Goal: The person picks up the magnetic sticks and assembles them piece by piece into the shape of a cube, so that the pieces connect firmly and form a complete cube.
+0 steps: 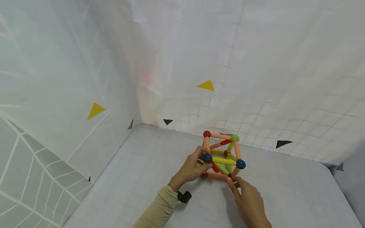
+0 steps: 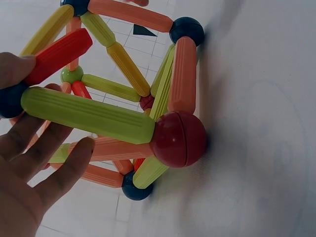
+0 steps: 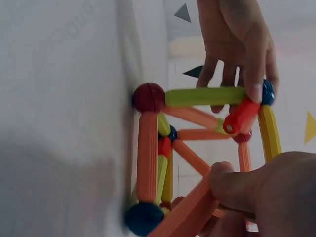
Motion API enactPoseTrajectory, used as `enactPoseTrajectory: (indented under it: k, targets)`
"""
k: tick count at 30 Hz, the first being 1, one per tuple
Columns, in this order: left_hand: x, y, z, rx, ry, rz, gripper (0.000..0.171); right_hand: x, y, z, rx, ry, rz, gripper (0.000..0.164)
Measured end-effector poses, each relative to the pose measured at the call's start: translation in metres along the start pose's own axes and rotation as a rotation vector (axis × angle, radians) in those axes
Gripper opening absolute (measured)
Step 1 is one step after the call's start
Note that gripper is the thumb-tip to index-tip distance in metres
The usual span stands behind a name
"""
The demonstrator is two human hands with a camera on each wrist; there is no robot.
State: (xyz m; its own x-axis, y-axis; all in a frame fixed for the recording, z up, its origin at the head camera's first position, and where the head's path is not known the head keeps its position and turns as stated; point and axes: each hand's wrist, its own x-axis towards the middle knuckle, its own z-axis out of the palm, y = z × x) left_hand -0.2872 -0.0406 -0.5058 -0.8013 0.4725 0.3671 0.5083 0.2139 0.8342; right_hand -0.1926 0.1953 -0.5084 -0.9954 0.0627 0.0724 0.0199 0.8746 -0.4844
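Observation:
A cube-like frame of magnetic rods and balls [image 1: 223, 161] stands on the white surface, with several slanting rods across it. At its upper front left corner is a blue ball [image 1: 208, 158], with a red magnetic rod [image 2: 60, 57] angled off it, far end free. My left hand [image 1: 191, 166] pinches that rod where it meets the ball, thumb in front and index finger round the ball's far side. Low at the front right, my right hand [image 1: 248, 198] pinches an orange magnetic rod [image 3: 190, 210], an upright rising from the lower blue ball [image 3: 144, 218].
White walls with yellow and black triangles rise behind and at the left; a yellow triangle [image 1: 206, 85] sits above the frame. By my left wrist is a dark rounded object [image 1: 184, 197]. The white surface [image 1: 293, 190] extends to the right of the frame.

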Motion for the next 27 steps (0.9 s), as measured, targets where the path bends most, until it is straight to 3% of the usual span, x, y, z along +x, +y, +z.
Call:
enactPoseTrajectory:
  k: [4, 6, 15, 27]
  targets:
    - [0.000, 0.000, 0.000, -0.001, 0.002, 0.009, 0.045, 0.006, -0.013, 0.010, 0.013, 0.127, -0.114, 0.034]
    - [0.000, 0.001, 0.000, -0.002, 0.004, 0.016, 0.045, 0.009, -0.018, 0.014, 0.024, 0.144, -0.139, 0.030]
    - [0.000, -0.001, 0.002, 0.006, 0.012, 0.016, 0.045, 0.018, -0.029, 0.026, 0.034, 0.192, -0.129, 0.026]
    - [0.001, -0.004, 0.003, -0.007, 0.020, 0.025, 0.045, 0.028, -0.030, 0.040, 0.056, 0.369, -0.216, 0.027]
